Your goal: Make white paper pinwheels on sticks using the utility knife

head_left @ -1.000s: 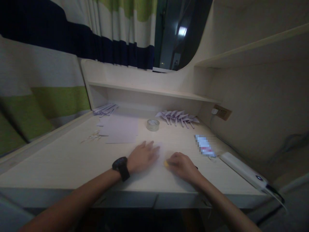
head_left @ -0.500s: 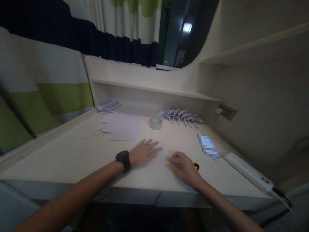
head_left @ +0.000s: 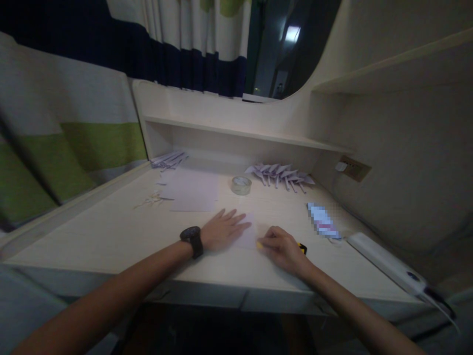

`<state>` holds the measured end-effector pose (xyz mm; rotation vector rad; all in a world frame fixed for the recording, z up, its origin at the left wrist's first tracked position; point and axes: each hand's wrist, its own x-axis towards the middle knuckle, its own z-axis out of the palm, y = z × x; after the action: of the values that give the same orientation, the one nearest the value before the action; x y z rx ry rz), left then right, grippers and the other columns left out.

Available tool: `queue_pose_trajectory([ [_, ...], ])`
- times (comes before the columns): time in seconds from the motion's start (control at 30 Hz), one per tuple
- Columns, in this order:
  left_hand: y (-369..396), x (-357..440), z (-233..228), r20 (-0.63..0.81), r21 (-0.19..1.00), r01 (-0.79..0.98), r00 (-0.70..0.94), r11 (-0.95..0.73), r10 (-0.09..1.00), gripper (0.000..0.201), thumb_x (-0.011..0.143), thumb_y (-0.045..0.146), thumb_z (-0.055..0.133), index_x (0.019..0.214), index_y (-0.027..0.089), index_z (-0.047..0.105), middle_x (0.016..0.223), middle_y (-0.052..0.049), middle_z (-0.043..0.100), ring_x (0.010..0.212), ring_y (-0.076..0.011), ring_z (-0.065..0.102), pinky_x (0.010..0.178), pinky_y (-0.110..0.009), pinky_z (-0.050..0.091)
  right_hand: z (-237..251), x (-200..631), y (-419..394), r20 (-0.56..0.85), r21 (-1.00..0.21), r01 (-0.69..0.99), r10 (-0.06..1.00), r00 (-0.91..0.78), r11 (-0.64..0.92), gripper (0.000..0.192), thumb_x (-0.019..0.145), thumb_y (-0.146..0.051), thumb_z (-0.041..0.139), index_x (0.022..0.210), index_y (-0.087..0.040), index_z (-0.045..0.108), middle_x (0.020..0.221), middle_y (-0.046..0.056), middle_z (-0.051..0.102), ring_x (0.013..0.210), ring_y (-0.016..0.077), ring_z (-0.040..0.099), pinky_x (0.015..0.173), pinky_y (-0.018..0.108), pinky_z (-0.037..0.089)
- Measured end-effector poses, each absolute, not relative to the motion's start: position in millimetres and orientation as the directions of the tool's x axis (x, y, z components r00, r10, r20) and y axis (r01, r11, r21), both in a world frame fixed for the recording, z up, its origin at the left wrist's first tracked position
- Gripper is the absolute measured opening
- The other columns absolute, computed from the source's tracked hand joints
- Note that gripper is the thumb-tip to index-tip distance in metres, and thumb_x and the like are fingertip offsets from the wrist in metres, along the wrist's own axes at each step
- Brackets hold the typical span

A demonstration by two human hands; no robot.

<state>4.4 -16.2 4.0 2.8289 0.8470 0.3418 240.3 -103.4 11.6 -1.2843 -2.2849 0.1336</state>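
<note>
My left hand (head_left: 223, 230), with a black watch on its wrist, lies flat with fingers spread on a small white sheet of paper (head_left: 247, 237) near the desk's front. Just right of that sheet, my right hand (head_left: 281, 249) is closed on a yellow thing (head_left: 259, 244); only its end shows between thumb and fingers. A black-and-yellow end (head_left: 302, 248) peeks out behind the same hand. I cannot tell whether both belong to one object. The right fingertips are close to the paper's right edge.
Behind the hands stand a roll of clear tape (head_left: 241, 186) and larger white paper (head_left: 194, 190). Folded paper pinwheels (head_left: 283, 175), rolled paper sticks (head_left: 170, 160) and small scraps (head_left: 150, 199) lie around. On the right are a phone (head_left: 323, 221) and a white elongated device (head_left: 386, 264) with cables.
The view has shifted slightly, so everything sits a little further right and higher. Both hands keep nearly the same pose at the small sheet.
</note>
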Motion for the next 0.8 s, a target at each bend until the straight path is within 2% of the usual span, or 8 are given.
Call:
queue_pose_trajectory([
  [0.4,-16,4,5,0.151,0.221,0.528,0.812,-0.820,0.563,0.049,0.098,0.045,0.013,0.142,0.036,0.032,0.152,0.001,0.026,0.140,-0.0264,0.016,0.110,-0.050,0.004,15,244,-89,0.333,-0.376,0.735,0.822,-0.462,0.565,0.019,0.085,-0.030,0.059,0.095,-0.024,0.073,0.090,0.006,0.061,0.087,0.0182,0.057,0.078,0.029,0.044],
  [0.67,-17,4,5,0.149,0.150,0.536,0.819,-0.831,0.555,0.049,0.098,0.045,0.012,0.142,0.036,0.030,0.152,0.001,0.025,0.139,-0.0264,0.017,0.110,-0.051,0.008,11,259,-94,0.337,-0.417,0.687,0.803,-0.491,0.595,0.021,0.085,-0.032,0.060,0.098,-0.023,0.073,0.086,0.007,0.061,0.084,0.0183,0.056,0.074,0.030,0.045],
  [0.8,-16,3,3,0.170,0.135,0.539,0.814,-0.832,0.555,0.047,0.098,0.044,0.014,0.142,0.036,0.031,0.151,0.000,0.028,0.139,-0.0255,0.021,0.110,-0.050,0.012,19,265,-97,0.285,-0.474,0.652,0.804,-0.522,0.592,0.021,0.084,-0.036,0.061,0.093,-0.023,0.074,0.087,0.007,0.062,0.083,0.0178,0.058,0.075,0.029,0.045],
])
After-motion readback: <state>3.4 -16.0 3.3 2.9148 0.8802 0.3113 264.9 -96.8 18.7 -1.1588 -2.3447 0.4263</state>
